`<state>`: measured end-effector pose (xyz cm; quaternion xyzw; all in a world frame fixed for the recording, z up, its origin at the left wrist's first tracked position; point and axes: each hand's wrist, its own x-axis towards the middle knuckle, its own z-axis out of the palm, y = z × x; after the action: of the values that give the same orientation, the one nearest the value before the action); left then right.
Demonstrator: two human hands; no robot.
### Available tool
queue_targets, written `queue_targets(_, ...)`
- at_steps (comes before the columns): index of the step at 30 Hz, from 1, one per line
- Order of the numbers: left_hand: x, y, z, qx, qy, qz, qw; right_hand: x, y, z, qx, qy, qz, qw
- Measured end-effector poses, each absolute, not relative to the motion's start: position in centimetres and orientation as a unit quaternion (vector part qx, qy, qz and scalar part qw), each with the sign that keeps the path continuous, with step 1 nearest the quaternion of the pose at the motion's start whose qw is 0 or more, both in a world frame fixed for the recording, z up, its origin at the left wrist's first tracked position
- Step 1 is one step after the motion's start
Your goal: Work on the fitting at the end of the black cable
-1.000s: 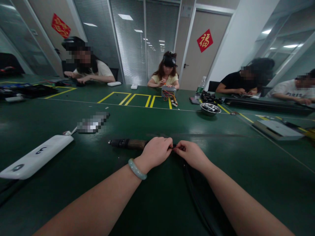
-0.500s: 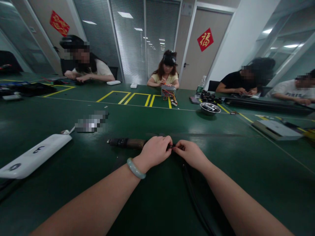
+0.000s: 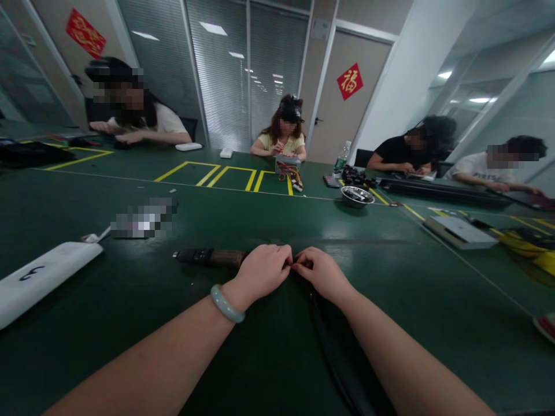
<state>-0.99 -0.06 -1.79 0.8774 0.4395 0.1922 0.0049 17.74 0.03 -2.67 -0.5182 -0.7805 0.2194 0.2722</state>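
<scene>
Head view: A dark, pen-shaped power tool (image 3: 210, 257) lies on the green table (image 3: 130, 323) in front of the person, its metal tip pointing left. The left hand (image 3: 265, 268) is closed over the tool's right end, fingers curled down; a pale green bangle (image 3: 228, 304) is on that wrist. The right hand (image 3: 323, 271) is just beside it, thumb and forefinger drawn in toward the left fingertips; whether they grip anything is too small to tell. A black cable (image 3: 323, 341) runs from below the right hand toward the bottom edge. To the left lies a white case (image 3: 47, 280) marked "3", near a pixelated flat object (image 3: 145, 219). Farther off, a metal bowl (image 3: 357, 203) holds dark items.
</scene>
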Motion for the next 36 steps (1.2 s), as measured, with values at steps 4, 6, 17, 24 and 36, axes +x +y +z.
queue_targets(4,-0.9,0.0,-1.8,0.876,0.448,0.179,-0.002,17.6,0.1,-2.9,-0.523,-0.782,0.209,0.267)
queue_targets(6,-0.8,-0.1,-1.7,0.876,0.449,0.175,-0.008,17.5,0.2,-3.0,-0.535,-0.779,0.197,0.262)
queue_targets(17,-0.8,-0.2,-1.5,0.873,0.433,0.222,-0.008,17.0,-0.2,-2.9,-0.570,-0.768,0.151,0.250)
queue_targets(24,-0.7,-0.6,-1.0,0.877,0.387,0.281,-0.032,17.5,0.5,-2.4,-0.603,-0.761,0.094,0.223)
queue_targets(36,-1.2,-0.4,-1.7,0.902,0.342,0.259,0.051,37.6,-5.1,-1.3,-0.848,-0.502,0.088,0.143)
